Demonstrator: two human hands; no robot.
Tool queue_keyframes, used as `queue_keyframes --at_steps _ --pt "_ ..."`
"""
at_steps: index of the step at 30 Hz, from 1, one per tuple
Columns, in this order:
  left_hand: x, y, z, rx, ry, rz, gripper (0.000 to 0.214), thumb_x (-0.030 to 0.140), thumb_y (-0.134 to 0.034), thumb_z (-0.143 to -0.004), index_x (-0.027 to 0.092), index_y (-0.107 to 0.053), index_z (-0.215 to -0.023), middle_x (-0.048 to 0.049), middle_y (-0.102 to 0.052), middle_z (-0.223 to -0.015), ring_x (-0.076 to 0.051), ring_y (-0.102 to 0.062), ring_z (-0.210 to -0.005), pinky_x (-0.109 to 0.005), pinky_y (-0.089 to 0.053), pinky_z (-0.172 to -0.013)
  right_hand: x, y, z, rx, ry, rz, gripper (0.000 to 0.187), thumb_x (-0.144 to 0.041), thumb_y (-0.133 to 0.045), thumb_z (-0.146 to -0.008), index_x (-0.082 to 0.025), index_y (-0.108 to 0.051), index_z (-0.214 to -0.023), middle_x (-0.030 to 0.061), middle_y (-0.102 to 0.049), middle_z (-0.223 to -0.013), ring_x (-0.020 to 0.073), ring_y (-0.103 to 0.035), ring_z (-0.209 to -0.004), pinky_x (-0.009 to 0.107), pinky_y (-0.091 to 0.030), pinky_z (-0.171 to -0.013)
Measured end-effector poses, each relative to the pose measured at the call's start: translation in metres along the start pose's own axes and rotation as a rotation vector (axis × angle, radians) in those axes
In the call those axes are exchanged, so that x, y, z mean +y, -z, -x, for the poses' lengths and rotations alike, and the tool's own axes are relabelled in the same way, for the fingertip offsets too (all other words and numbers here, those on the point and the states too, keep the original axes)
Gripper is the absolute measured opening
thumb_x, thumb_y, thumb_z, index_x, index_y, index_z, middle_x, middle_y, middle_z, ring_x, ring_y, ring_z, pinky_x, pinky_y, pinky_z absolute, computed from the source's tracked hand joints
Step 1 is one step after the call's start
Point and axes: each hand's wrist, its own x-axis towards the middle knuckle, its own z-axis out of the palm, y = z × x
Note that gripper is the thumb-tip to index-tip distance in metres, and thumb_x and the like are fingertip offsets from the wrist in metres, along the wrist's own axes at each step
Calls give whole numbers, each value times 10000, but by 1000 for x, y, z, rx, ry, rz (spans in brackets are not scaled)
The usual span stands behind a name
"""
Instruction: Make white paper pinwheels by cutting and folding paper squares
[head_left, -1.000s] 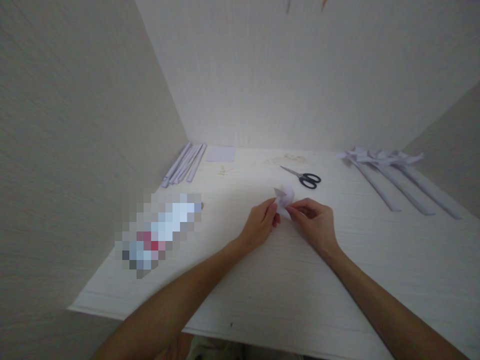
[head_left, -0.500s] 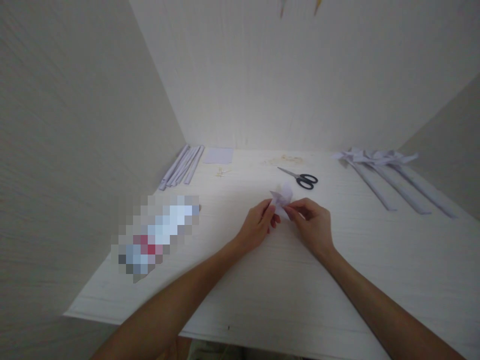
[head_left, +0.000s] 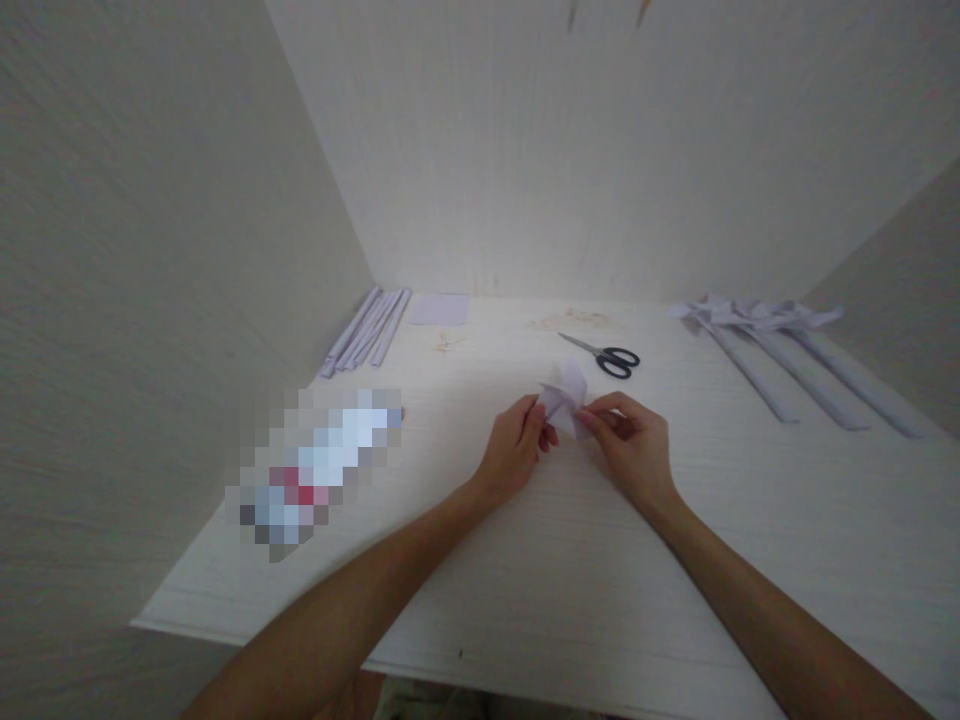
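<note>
Folded paper in hand, three topped rolls set aside

The folded white paper (head_left: 571, 385) is held above the middle of the table (head_left: 750, 520), its flaps shaped but no roll visible on it. The left hand (head_left: 517, 440) pinches its left side; the right hand (head_left: 630, 440) pinches the opposite edge between thumb and fingers. Just beyond lie scissors (head_left: 615, 361). At far right, three paper rolls with folded tops (head_left: 806, 378) look finished; at far left, several plain rolls (head_left: 390, 330) (their exact number is hard to tell) remain bare, beside a flat sheet (head_left: 440, 309).
</note>
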Motion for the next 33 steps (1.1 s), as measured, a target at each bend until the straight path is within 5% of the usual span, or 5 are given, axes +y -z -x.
queue_keyframes --at_steps 14,25,33 --pt "0 -1 1 -24 -29 29 344 369 -299 -818 125 -511 -933 -11 -507 -614 -72 -445 -508 -159 -349 -409 -7 -1 2 -14 0 -11 88 -227 -591 -666 -157 -547 -635 4 -550 -583 109 -512 -512 231 -414 -475" --pt "-3 0 -3 -11 -93 6 278 291 -373 -796 135 -565 -923 -56 -539 -810 -110 -515 -692 -160 -425 -457 -11 0 5 89 245 297 39 -175 -570 -681 -181 -592 -650 7 -611 -653 141 -564 -635 283 -443 -640" --pt "-3 0 -3 41 -102 21 270 299 -435 -770 137 -593 -918 -62 -597 -875 -132 -529 -776 -229 -454 -654 -14 -2 8 100 220 320 45 -191 -570 -685 -179 -591 -647 10 -621 -644 150 -573 -620 276 -444 -612"
